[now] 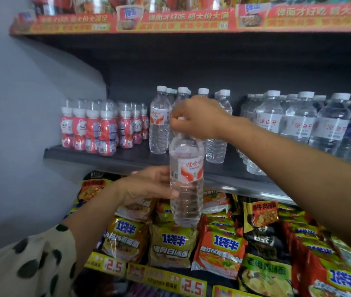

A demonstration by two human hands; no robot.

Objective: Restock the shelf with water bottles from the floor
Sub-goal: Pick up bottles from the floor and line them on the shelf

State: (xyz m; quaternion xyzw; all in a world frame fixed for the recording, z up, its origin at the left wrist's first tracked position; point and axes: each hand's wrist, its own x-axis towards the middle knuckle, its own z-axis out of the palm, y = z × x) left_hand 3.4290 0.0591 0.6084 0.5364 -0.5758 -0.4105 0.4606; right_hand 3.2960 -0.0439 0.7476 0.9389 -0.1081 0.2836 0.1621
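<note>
Holding the water bottle (186, 181) upright before the shelf (106, 156), right hand (198, 118) pinching its cap, left hand (149, 185) cupping its side. Best lifted clear over the edge and set beside the matching bottles (159, 123), without knocking them.

On my left arm I wear a loose cream sleeve (31, 269) scattered with dark green, almost black, polka dots of uneven size. The cloth looks soft and bunches in folds, and its edge ends well behind my left hand (149, 185), leaving the forearm bare from there to the wrist. My right arm is bare along all of its visible length, up to my right hand (198, 118); no sleeve shows on it. I see no rings, watch or bracelet on either of my hands or wrists.
</note>
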